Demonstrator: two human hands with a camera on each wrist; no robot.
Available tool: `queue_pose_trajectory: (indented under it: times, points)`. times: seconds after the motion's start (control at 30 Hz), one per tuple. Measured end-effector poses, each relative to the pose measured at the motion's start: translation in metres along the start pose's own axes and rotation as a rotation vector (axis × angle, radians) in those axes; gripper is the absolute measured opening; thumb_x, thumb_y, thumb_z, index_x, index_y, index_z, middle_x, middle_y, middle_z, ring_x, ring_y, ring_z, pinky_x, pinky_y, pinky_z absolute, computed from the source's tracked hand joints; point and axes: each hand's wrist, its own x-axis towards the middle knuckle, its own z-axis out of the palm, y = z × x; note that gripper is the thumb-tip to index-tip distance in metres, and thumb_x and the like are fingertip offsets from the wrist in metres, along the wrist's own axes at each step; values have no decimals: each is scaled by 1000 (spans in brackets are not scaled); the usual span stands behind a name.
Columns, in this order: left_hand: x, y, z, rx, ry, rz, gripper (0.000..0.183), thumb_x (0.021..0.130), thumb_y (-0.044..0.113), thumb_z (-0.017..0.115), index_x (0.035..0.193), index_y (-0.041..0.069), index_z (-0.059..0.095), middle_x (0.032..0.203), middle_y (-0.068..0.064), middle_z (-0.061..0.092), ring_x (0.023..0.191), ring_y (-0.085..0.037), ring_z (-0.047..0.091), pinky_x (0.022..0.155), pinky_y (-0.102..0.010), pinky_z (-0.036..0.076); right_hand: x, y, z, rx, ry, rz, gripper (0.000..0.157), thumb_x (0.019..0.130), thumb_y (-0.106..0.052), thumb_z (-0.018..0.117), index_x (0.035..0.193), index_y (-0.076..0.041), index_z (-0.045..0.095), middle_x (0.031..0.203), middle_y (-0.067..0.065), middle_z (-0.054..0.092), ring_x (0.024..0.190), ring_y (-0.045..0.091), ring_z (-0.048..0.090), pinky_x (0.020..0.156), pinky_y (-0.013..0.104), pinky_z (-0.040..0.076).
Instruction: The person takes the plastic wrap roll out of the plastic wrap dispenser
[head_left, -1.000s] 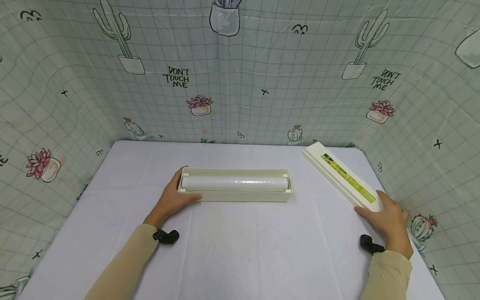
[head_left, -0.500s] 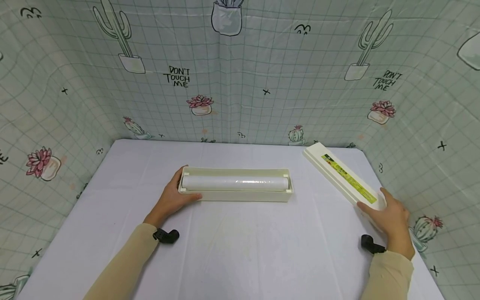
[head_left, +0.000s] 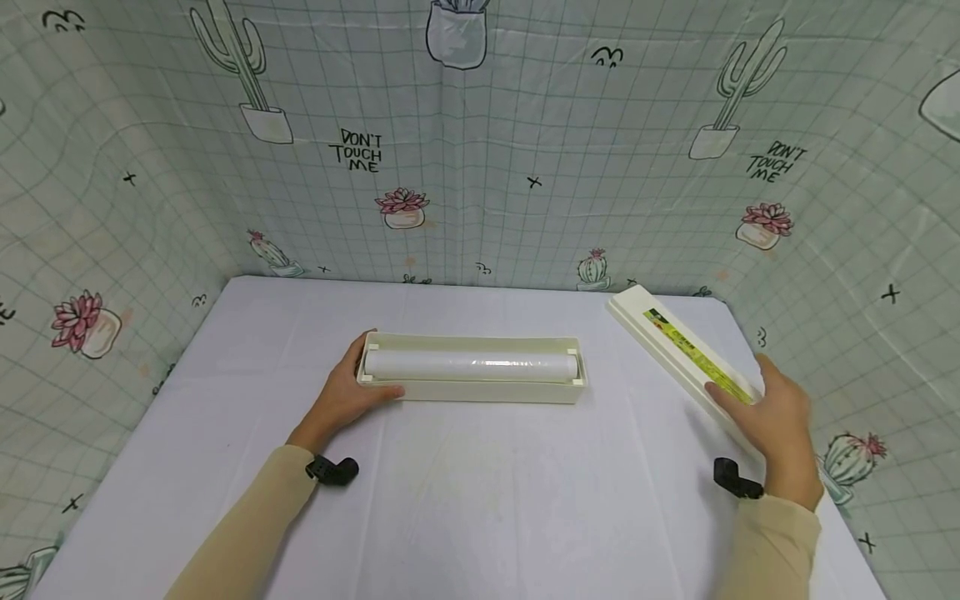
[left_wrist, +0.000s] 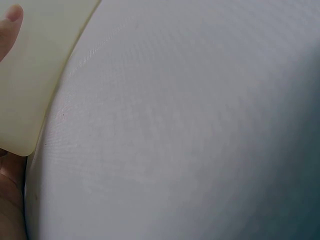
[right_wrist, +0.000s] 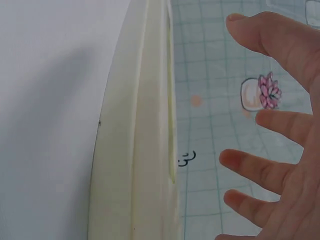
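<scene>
A long cream plastic box (head_left: 480, 392), its top off, lies mid-table. Inside it runs a white, shiny roll (head_left: 465, 365) that looks like cling film. My left hand (head_left: 347, 398) grips the box's left end, the thumb along the front wall; in the left wrist view the thumb rests on the box wall (left_wrist: 37, 75). At the right lies the matching cream lid (head_left: 663, 350), slanted, with a yellow-green label (head_left: 697, 357). Over its near end hovers my right hand (head_left: 776, 421); the right wrist view shows spread fingers apart from the lid (right_wrist: 132, 125).
A white cloth (head_left: 480, 492) covers the table. Grey-green curtains (head_left: 480, 150) with a grid and cactus prints rise behind it and along both sides. Black wrist cameras, such as the one on the left wrist (head_left: 333, 472), sit on both forearms.
My right hand has let go of the lid's near end and risen a little over it. The lid now lies still. The left hand and the box have stayed in place.
</scene>
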Motion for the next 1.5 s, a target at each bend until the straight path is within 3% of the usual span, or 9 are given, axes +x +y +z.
queue_pose_trajectory:
  times: [0.33,0.97,1.5]
  points:
    - [0,0,0,7,3,4,113,80,33,91,166,22,18,157,-14,42,135,-35,47,111,-56,39,0,-35,-1,13,-12,-76,95,95,-53,65,163,-3,22,156,40,33,140,61,31,108,76,27]
    - [0,2,-3,6,-10,5,114,80,32,91,166,19,17,156,-16,43,134,-36,48,109,-57,40,-3,-96,8,104,65,-260,89,91,-42,73,160,-4,33,151,35,44,138,56,36,111,72,22]
    - [-1,1,-4,3,-17,2,115,79,33,91,166,19,17,157,-16,42,134,-36,48,110,-57,40,-9,-142,26,144,-20,-355,91,87,-42,79,160,-10,35,155,29,40,147,51,27,115,72,23]
